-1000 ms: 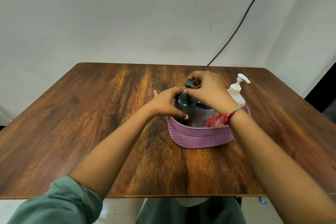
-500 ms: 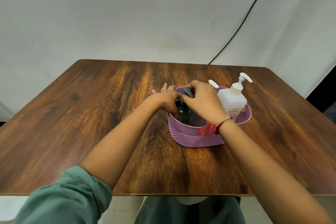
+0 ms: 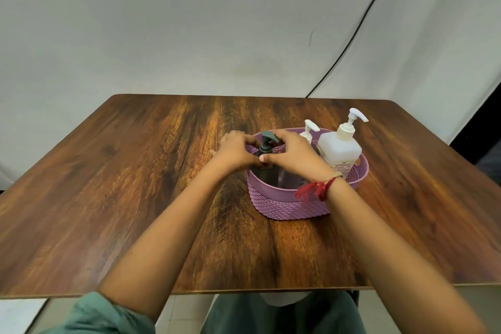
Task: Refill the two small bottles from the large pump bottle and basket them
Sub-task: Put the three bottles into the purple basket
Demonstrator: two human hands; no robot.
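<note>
Purple woven-pattern plastic basket (image 3: 290,206) – one only – stands on the wooden bench (image 3: 135,184), right of centre. It holds three pump bottles.

1. Dark green pump bottle (image 3: 267,175): at the basket's left end, upright, long axis vertical, spout turned to the right.
2. Large white pump bottle (image 3: 339,150): at the right end, upright, spout to the right.
3. Small white pump bottle (image 3: 309,129): at the far side, mostly hidden; only its pump head shows.

Two hands, both on the dark green pump bottle. The left hand (image 3: 235,152) curls round its left shoulder; the right hand (image 3: 295,156) pinches it below the pump collar – thumb in front. A red thread bracelet (image 3: 315,188) circles the right wrist.
</note>
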